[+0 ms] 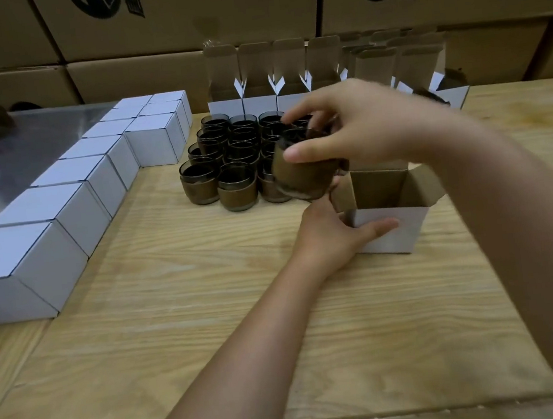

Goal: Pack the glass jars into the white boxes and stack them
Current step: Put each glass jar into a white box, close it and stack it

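Beside the open box, right hand grips jar.

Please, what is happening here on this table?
A person is packing glass jars. The right hand grips one jar, tilted, just beside the open white box, which the left hand holds on the wooden table. The jar is not yet inside. More jars stand grouped behind, closed boxes line the left side, and open boxes wait at the back.
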Tool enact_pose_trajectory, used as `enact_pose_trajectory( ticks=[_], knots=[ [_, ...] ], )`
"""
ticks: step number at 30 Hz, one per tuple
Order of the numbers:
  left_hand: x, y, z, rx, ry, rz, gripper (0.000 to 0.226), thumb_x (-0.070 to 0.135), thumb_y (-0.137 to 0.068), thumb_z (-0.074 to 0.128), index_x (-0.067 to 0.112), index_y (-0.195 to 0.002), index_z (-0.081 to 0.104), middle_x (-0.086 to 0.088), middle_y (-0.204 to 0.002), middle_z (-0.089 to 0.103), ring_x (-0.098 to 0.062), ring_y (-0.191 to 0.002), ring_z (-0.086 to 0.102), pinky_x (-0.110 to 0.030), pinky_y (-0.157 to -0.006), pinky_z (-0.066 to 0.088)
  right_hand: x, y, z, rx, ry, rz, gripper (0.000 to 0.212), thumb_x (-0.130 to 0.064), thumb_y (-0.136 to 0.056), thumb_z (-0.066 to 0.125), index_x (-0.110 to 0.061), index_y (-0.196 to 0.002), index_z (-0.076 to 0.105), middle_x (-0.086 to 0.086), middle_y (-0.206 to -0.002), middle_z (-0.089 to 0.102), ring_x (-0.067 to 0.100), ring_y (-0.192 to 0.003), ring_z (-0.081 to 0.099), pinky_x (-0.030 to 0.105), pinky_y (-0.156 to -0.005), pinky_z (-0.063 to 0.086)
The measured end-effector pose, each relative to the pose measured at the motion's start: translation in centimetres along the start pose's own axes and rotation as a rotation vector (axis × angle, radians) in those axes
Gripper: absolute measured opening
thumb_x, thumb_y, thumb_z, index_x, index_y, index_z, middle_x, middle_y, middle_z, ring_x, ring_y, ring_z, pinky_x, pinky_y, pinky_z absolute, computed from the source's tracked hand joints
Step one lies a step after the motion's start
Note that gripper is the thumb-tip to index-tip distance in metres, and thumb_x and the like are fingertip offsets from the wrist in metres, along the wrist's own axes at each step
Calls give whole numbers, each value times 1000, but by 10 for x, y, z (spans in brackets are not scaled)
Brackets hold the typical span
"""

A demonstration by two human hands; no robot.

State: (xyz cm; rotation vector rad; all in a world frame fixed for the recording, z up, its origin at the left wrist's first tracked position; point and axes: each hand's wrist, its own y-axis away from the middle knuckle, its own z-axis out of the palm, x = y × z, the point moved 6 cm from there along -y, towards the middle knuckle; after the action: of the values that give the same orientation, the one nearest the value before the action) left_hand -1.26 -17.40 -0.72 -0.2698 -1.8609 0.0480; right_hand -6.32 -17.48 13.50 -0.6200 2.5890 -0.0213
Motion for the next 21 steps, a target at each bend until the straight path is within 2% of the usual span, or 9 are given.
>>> enact_pose_trajectory(
  ticks=[2, 4, 8, 11, 14, 16, 18, 21],
  knots=[
    [-1, 0, 1, -1, 35, 19, 88, 46, -59, 88, 30, -130, 39, 21, -114, 56, -1, -106, 56, -15, -80, 48, 17, 9, -16, -40, 15, 66, 69, -67, -65, 62, -44, -129, 51, -9, -107, 60, 3, -95, 54, 27, -77, 43],
    [-4, -3, 0, 2, 40, 16, 87, 52, -54, 87, 35, -122, 35, 21, -115, 55, 1, -105, 55, -20, -81, 50, 35, 17, -25, -45, 33, 129, 66, -63, -66, 64, -43, -129, 52, -8, -107, 60, 8, -98, 55, 30, -79, 43],
    [-7, -4, 0, -11, 23, 2, 87, 64, -46, 82, 46, -114, 30, 20, -117, 51, 1, -103, 55, -14, -75, 49, 68, 28, -25, -33, 99, 242, 61, -57, -71, 68, -40, -128, 54, -8, -104, 56, 15, -99, 55, 34, -84, 46],
    [-7, -4, 0, 4, 9, 10, 86, 67, -43, 80, 49, -110, 29, 21, -115, 52, 6, -101, 54, -3, -67, 45, 78, 31, -17, -1, 180, 293, 62, -58, -73, 68, -36, -130, 54, -10, -102, 51, 13, -96, 49, 30, -77, 41],
    [-8, -4, 1, 8, 0, 2, 89, 70, -42, 79, 48, -112, 29, 19, -118, 53, 7, -103, 53, -7, -69, 42, 81, 29, -1, 45, 234, 339, 60, -61, -72, 69, -30, -122, 57, -12, -92, 49, 13, -89, 47, 26, -60, 38],
    [-10, -5, 1, 20, -6, -2, 90, 71, -41, 78, 47, -113, 29, 17, -121, 53, 6, -105, 52, -10, -72, 40, 82, 27, 11, 85, 302, 374, 63, -66, -69, 68, -23, -114, 56, -10, -82, 49, 16, -86, 47, 27, -56, 36],
    [-11, -6, 0, 45, -4, -11, 92, 71, -42, 77, 45, -115, 29, 16, -122, 53, 6, -106, 51, -9, -73, 38, 84, 27, 17, 136, 372, 414, 68, -74, -67, 63, -19, -105, 54, -3, -82, 54, 19, -88, 46, 32, -66, 35],
    [-12, -7, -1, 66, -4, -14, 93, 71, -41, 76, 44, -116, 28, 16, -122, 52, 9, -105, 49, -7, -72, 36, 89, 30, 23, 166, 360, 464, 65, -79, -70, 54, -21, -99, 54, 0, -88, 57, 21, -96, 38, 35, -79, 24]
  ],
)
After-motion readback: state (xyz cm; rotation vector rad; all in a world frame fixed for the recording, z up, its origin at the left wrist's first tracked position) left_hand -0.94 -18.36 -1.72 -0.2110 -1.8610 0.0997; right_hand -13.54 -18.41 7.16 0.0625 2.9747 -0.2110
